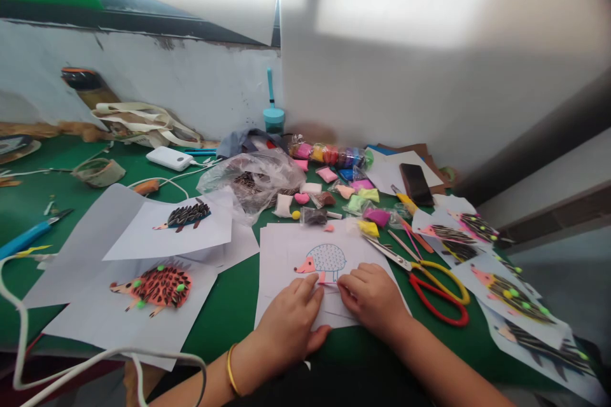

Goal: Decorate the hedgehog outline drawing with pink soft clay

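A white sheet [286, 248] with a drawn hedgehog [322, 261], blue dotted body and pink clay face, lies on the green table [233, 305] in front of me. My left hand [291, 324] rests flat on the sheet's lower part, fingers stretched toward the hedgehog's legs, a gold bangle on the wrist. My right hand [372, 296] is curled, fingertips pinched at the paper just under the hedgehog's pink leg; what they press is too small to name. The two hands almost touch.
Red-and-yellow scissors [429, 283] lie right of the sheet. Clay packets [334, 156] and a plastic bag [252, 181] sit behind it. Finished hedgehog sheets [157, 286] lie left and right [510, 292]. A phone [415, 183], power bank [169, 158] and cable [95, 356] are around.
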`<state>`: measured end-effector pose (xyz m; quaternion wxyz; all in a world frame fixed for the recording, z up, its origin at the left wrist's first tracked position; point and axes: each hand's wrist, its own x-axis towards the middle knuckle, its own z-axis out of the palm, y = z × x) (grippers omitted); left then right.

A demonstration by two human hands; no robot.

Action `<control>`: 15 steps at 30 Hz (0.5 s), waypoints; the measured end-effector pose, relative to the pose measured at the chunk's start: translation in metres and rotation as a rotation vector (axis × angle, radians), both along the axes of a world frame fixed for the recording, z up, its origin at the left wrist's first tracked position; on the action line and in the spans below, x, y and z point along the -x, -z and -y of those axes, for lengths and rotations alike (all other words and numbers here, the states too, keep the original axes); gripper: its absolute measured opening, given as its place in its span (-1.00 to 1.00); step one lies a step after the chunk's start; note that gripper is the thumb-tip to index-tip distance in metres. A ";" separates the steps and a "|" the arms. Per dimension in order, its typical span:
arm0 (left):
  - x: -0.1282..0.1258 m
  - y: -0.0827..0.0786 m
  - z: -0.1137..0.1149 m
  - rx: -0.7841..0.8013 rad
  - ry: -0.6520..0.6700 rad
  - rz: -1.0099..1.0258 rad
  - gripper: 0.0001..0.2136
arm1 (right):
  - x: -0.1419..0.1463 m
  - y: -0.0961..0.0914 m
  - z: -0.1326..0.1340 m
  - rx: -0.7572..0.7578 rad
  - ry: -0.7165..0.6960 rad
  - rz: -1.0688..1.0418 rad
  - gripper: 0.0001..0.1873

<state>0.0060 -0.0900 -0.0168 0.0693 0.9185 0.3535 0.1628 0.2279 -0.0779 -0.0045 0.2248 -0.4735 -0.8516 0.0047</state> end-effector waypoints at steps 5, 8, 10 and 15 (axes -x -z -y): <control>0.000 0.002 0.000 -0.008 0.008 0.014 -0.46 | -0.002 0.005 0.004 0.077 -0.003 -0.099 -0.83; 0.000 0.002 0.000 0.002 0.005 0.018 -0.49 | -0.003 0.005 0.004 0.064 0.014 -0.090 -0.82; 0.000 0.002 0.000 0.010 0.000 0.018 -0.50 | -0.003 0.005 0.003 0.046 0.027 -0.082 -0.83; 0.000 0.003 0.001 0.015 -0.001 0.039 -0.49 | 0.000 0.003 0.004 0.072 0.004 -0.047 -0.82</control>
